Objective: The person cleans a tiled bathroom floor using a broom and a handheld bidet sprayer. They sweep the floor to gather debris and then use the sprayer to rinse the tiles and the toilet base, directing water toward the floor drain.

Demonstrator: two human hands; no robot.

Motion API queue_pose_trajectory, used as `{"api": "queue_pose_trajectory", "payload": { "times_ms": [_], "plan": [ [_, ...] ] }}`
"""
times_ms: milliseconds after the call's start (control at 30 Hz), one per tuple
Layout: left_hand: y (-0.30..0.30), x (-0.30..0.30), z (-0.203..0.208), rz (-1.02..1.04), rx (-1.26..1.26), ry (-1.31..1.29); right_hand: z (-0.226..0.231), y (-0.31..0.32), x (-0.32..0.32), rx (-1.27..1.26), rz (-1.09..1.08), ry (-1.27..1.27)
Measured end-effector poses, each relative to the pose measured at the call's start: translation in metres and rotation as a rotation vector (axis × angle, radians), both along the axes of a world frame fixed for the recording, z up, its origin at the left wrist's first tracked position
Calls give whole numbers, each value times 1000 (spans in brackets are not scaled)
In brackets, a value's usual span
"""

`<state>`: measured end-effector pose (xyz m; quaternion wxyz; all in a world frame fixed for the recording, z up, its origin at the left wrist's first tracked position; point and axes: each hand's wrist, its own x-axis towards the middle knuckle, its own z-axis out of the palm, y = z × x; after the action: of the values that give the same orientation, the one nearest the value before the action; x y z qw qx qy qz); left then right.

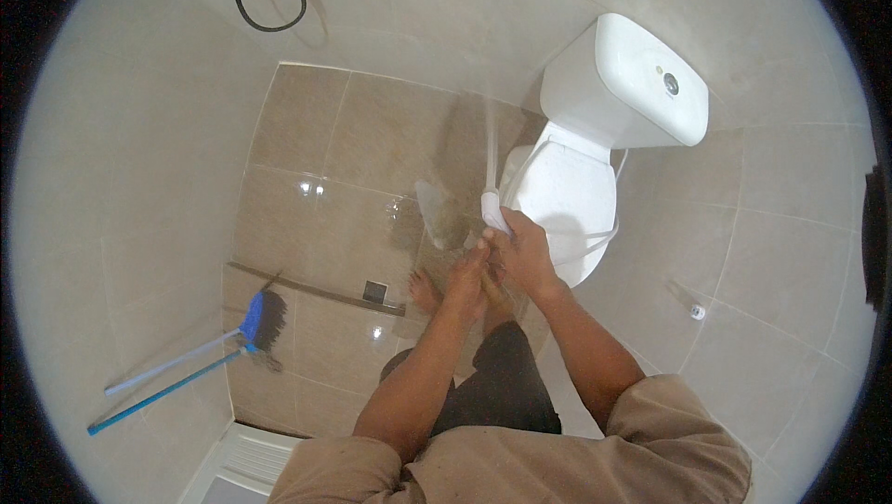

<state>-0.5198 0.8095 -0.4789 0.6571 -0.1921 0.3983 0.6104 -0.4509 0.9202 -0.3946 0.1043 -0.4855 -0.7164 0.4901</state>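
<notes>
My right hand [525, 248] is closed around a white hand sprayer [492, 211] in front of the toilet. A pale, straight streak [491, 137] runs from the sprayer's head toward the far wall; it looks like a water jet. Close against the right hand is my left hand [469, 274], its fingers partly hidden and too blurred to read. Both hands are low, above my bare feet [425, 290]. A thin white hose [581, 248] crosses the side of the white toilet [562, 193], whose lid is down.
Brown floor tiles [362, 137] look wet and shiny. A square drain [374, 292] lies beside a narrow dark strip [311, 288]. At the left, a blue broom [253, 318] and a second blue-handled tool [172, 391] lean on the wall. A black hose [265, 26] hangs at the top left.
</notes>
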Motion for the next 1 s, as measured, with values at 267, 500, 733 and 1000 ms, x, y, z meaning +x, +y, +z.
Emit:
{"api": "queue_pose_trajectory", "payload": {
  "times_ms": [267,500,733,1000],
  "plan": [
    [14,1,-2,-88,16,33,-16,0,-12,301,-66,-196],
    [31,9,-11,13,22,-23,-43,12,-21,-365,-354,122],
    [32,14,-10,164,-20,55,-21,25,-41,-407,-237,-16],
    [21,19,-22,25,40,202,-123,115,-42,-646,-302,226]
  ]
}}
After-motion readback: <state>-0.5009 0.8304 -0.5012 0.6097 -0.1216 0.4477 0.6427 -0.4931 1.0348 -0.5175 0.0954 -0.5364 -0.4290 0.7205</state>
